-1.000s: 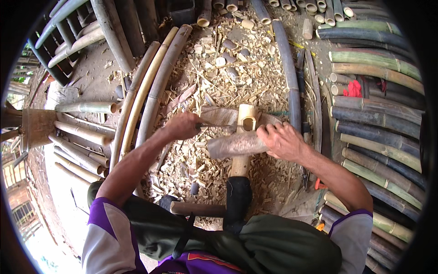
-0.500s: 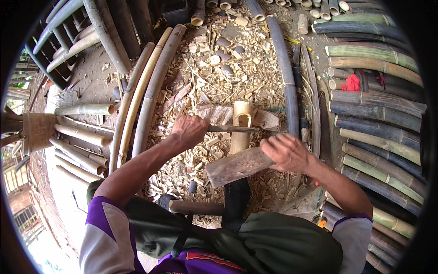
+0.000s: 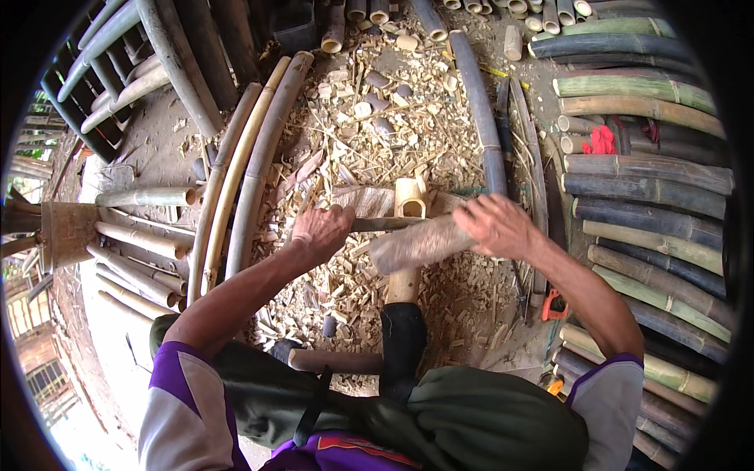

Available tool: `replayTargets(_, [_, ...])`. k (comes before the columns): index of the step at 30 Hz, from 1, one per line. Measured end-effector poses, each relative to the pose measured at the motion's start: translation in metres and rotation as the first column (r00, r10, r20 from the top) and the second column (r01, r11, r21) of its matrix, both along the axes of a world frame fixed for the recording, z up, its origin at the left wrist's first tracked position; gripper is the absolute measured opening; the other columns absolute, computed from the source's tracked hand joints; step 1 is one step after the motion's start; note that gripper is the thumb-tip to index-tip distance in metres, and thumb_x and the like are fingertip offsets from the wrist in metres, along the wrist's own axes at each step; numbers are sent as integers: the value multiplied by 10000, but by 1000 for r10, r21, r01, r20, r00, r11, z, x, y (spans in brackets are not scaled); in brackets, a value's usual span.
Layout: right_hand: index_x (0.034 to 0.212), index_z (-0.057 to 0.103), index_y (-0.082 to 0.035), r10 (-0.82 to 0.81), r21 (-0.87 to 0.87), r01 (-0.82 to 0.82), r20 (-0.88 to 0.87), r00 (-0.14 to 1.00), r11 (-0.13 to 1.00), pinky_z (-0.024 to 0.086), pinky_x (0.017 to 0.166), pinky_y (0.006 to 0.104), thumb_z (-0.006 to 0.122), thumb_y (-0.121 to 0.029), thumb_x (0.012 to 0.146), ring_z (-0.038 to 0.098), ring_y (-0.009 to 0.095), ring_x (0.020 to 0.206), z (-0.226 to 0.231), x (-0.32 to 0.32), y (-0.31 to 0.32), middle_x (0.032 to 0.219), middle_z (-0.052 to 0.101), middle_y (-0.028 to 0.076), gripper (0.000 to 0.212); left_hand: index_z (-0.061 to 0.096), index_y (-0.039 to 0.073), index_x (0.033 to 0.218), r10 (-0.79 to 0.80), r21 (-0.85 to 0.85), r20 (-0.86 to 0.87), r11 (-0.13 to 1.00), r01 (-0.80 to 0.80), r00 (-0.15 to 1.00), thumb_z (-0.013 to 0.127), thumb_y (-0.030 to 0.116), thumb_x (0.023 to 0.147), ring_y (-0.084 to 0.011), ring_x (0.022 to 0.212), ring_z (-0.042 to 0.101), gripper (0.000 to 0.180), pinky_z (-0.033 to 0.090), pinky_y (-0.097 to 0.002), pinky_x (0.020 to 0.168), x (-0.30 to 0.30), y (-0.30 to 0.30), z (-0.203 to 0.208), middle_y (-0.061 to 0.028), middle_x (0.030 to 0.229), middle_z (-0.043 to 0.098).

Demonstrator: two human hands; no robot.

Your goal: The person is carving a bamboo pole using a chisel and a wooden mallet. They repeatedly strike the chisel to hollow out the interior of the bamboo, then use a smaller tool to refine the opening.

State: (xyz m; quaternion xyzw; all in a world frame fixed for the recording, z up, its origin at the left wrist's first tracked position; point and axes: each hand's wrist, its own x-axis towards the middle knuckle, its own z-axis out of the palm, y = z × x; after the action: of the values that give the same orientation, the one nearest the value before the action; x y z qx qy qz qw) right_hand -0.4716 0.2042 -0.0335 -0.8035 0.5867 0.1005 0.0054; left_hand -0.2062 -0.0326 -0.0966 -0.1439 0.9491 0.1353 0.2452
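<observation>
My left hand (image 3: 324, 231) is closed round the handle end of a long, dark-bladed knife (image 3: 377, 224), held sideways across a short bamboo piece (image 3: 409, 190). That piece has a squared notch cut in its upper face and lies over a rough wooden log (image 3: 365, 199). In my right hand (image 3: 499, 226) is a thick, rough wooden block (image 3: 420, 242), its free end pointing left over the blade and the bamboo, slightly blurred. The block hides the knife's tip and part of the bamboo. Close to the bamboo's near end rests my dark-clad foot (image 3: 403, 334).
Wood chips (image 3: 345, 290) cover the ground. Long bamboo poles (image 3: 267, 161) lie at left, with another pole (image 3: 475, 110) at right. Stacked bamboo (image 3: 644, 184) lines the right side. An orange-handled tool (image 3: 554, 306) lies below my right forearm. A bamboo length (image 3: 334, 361) lies near my legs.
My right hand has risen away from me with the wooden block, which now overlaps the knife blade. My left hand has shifted slightly, still gripping the knife.
</observation>
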Motion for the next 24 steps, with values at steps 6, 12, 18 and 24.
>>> replayTargets(6, [1137, 609, -44, 25, -87, -19, 66, 997, 996, 540, 740, 360, 898, -310, 668, 659, 233, 882, -2, -8, 2, 973, 669, 112, 612, 532, 56, 1087, 6, -4, 15, 1000, -6, 1000, 459, 127, 1015, -319, 808, 694, 123, 551, -470, 678, -1, 3, -3, -193, 988, 655])
replayTargets(12, [1181, 565, -61, 87, -86, -73, 168, 982, 994, 538, 753, 407, 904, -272, 664, 638, 237, 939, -2, -1, 0, 951, 642, 110, 654, 507, -10, 1118, -31, 20, 68, 999, 30, 997, 506, 98, 994, -300, 788, 705, 164, 571, -436, 585, -8, -1, -3, -194, 1012, 636])
replayTargets(18, [1193, 501, -42, -397, 20, 417, 351, 848, 908, 612, 744, 487, 833, -185, 745, 698, 332, 900, 17, -12, 6, 1021, 661, 217, 576, 754, 46, 931, 162, 648, 103, 738, -190, 981, 781, 415, 863, -121, 629, 652, 377, 528, -295, 513, -22, -52, -6, -64, 714, 681])
replayTargets(24, [1305, 452, 42, -497, 47, 737, 767, 405, 674, 578, 745, 397, 788, -156, 793, 677, 223, 923, 51, 6, 0, 1107, 645, 183, 644, 763, 46, 967, 189, 521, -282, 853, -16, 941, 617, 604, 923, -150, 543, 619, 579, 519, -336, 533, -25, -74, 0, -63, 592, 621])
